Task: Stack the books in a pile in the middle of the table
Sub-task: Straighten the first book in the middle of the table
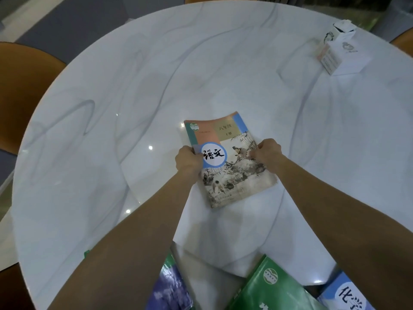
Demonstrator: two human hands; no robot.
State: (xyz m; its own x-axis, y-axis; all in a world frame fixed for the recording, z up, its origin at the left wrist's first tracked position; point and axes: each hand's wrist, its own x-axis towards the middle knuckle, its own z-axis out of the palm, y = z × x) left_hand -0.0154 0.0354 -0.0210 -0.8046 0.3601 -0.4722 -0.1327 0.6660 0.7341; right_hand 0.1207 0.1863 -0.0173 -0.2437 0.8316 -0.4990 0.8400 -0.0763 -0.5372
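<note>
- Nearest the camera, on the near rim of the round marble table, three books wait: a purple-blue book, partly under the left forearm, a green book to its right, and a pale blue book further right at the frame's corner.
- Beyond them, well apart toward the table's middle, lies the illustrated textbook, flat and face up. Its long axis runs away from the person, the far end skewed a little leftward.
- The left hand grips the textbook's left edge, fingers curled around it; the right hand pinches the right edge, fingertips on the cover. Both reach it about equally, one on each side of its midline.
- It seems to be the pile's base, being placed or squared. The next pick probably lies back toward the body from the textbook; the green book sits nearer the right arm, the purple-blue one under the left.
- Far right of the textbook stands a white tissue box.
- The tabletop is glossy, with light glints left of the textbook, so books would likely slide easily.
- Beyond the rim, orange-brown chairs and grey flooring.
</note>
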